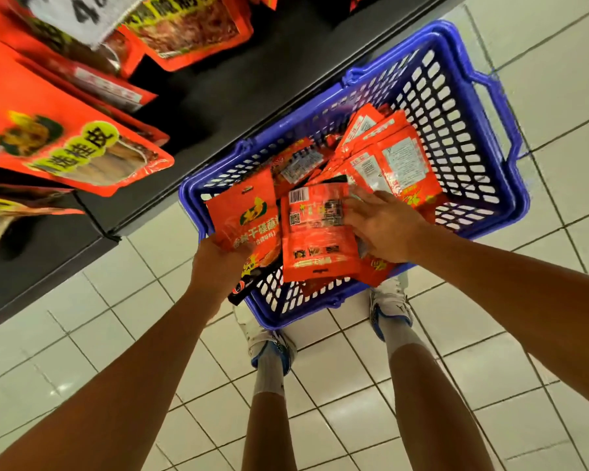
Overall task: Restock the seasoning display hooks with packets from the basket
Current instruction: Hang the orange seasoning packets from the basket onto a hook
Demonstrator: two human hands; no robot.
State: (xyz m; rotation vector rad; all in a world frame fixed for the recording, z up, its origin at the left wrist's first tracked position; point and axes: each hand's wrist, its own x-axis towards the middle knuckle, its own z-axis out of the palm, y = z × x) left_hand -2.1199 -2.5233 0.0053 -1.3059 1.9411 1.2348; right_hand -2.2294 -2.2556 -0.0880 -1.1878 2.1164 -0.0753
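A blue plastic basket (466, 107) stands on the tiled floor, filled with several red seasoning packets (388, 154). My left hand (218, 266) grips a red packet (245, 215) by its lower edge, front side up, above the basket's near left corner. My right hand (385, 226) reaches into the basket and holds the right edge of another red packet (317, 232), which shows its barcode side. Red packets hang on the display hooks (75, 147) at the upper left.
The dark base of the shelf unit (218, 96) runs diagonally beside the basket. My feet in white shoes (391, 307) stand just behind the basket on the white tiled floor (490, 385). A price sign (79, 15) hangs at the top left.
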